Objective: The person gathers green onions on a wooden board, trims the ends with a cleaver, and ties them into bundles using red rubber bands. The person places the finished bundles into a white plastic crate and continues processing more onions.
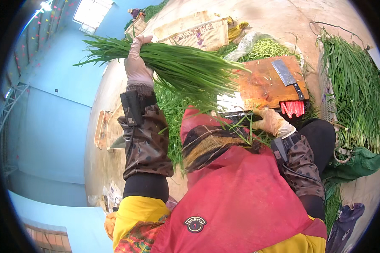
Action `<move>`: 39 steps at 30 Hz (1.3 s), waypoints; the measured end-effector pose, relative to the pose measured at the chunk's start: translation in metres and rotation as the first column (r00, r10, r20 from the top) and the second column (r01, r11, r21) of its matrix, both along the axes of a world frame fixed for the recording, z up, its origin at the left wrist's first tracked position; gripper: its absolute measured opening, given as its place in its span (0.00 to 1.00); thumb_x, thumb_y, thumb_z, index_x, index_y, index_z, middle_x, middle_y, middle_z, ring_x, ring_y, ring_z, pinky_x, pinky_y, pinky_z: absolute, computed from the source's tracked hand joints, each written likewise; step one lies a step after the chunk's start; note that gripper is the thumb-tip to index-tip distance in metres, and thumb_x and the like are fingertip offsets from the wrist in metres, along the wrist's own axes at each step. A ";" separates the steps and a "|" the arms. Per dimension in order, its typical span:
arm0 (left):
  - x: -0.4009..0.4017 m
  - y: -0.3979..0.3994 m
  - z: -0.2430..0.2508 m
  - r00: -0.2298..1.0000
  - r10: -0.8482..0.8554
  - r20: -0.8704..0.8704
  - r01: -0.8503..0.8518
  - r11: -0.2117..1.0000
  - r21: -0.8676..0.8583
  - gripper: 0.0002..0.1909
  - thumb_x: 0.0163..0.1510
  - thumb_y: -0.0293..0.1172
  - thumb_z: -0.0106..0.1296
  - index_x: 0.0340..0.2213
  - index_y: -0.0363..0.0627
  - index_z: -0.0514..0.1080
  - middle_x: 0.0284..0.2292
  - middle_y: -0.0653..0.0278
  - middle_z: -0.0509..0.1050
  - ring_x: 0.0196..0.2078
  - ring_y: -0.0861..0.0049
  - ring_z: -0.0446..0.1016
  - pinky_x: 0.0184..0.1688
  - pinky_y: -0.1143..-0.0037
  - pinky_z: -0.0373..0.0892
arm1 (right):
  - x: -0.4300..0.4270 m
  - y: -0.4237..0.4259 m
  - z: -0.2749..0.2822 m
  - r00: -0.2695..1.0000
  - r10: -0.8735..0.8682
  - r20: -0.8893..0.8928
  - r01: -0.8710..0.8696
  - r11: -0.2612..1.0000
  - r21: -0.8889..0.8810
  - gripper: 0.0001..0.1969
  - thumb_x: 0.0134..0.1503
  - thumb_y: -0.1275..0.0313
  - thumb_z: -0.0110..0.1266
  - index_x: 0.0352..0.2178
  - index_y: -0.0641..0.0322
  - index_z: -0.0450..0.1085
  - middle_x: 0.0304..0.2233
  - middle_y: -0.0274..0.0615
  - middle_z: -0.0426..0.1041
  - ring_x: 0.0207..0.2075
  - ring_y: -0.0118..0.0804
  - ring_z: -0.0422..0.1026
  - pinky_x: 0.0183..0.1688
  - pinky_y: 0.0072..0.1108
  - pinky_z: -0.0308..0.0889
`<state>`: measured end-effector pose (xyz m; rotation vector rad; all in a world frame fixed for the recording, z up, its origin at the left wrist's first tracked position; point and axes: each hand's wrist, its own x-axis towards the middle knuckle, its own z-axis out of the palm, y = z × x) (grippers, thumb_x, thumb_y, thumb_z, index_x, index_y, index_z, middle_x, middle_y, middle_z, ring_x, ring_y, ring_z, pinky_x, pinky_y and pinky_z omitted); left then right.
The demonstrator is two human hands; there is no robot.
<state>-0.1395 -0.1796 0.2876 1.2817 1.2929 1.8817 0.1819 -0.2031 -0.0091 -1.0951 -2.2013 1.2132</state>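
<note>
My left hand, in a pale glove, is raised and closed around a big bundle of long green garlic chives. The bundle's pale stem ends point right, towards a worn wooden cutting board. My right hand, also gloved, is at the board's near edge, with loose green leaves beside its fingers; its fingertips are partly hidden, so I cannot tell whether it grips anything. A cleaver with a black handle lies flat on the board. Red strips sit in a dark holder at the board's near right corner.
To the right stands a crate heaped with chives. Cut pale stem pieces lie in clear plastic behind the board. A cream plastic crate bearing writing is further back. More chives lie left of my lap. Far off is another person.
</note>
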 end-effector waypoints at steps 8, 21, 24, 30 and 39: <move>0.019 -0.007 0.003 0.998 0.020 0.060 -0.016 0.998 -0.065 0.17 0.60 0.43 0.50 0.33 0.40 0.78 0.34 0.64 0.74 0.34 0.75 0.72 0.36 0.73 0.72 | -0.050 0.019 0.062 0.494 -0.200 -0.846 -0.279 0.885 -0.372 0.45 0.53 0.56 0.61 0.65 0.61 0.46 0.62 0.47 0.58 0.59 0.42 0.62 0.60 0.31 0.59; 0.047 -0.005 -0.003 0.976 0.157 0.149 -0.151 0.987 -0.050 0.17 0.57 0.45 0.53 0.35 0.42 0.79 0.43 0.63 0.71 0.44 0.73 0.70 0.42 0.72 0.70 | -0.051 0.000 0.048 0.542 -0.197 -0.817 -0.573 0.624 -0.531 0.24 0.58 0.63 0.57 0.53 0.61 0.65 0.39 0.41 0.76 0.26 0.25 0.74 0.24 0.13 0.66; 0.046 -0.003 -0.004 0.973 0.187 0.138 -0.185 0.982 -0.027 0.17 0.56 0.43 0.55 0.33 0.41 0.79 0.41 0.63 0.72 0.42 0.73 0.71 0.42 0.71 0.70 | -0.057 0.004 0.028 0.731 -0.127 -0.670 -0.418 0.693 -0.587 0.14 0.61 0.66 0.51 0.43 0.64 0.73 0.22 0.36 0.76 0.15 0.18 0.60 0.18 0.14 0.54; 0.036 -0.003 0.004 0.980 0.126 0.155 -0.131 0.991 0.022 0.16 0.55 0.41 0.55 0.33 0.40 0.80 0.42 0.62 0.71 0.40 0.73 0.71 0.38 0.74 0.71 | -0.044 0.010 -0.049 0.959 0.248 0.141 -0.227 0.963 -0.147 0.08 0.53 0.68 0.53 0.31 0.58 0.77 0.26 0.41 0.75 0.27 0.38 0.73 0.31 0.27 0.68; 0.039 -0.008 0.005 0.978 0.188 0.087 -0.192 0.981 0.032 0.18 0.55 0.46 0.53 0.33 0.44 0.80 0.44 0.61 0.70 0.38 0.75 0.69 0.32 0.75 0.69 | -0.032 -0.013 0.036 0.705 -0.354 -0.615 0.146 0.921 -0.363 0.16 0.54 0.63 0.59 0.38 0.66 0.76 0.31 0.42 0.78 0.26 0.26 0.73 0.32 0.19 0.68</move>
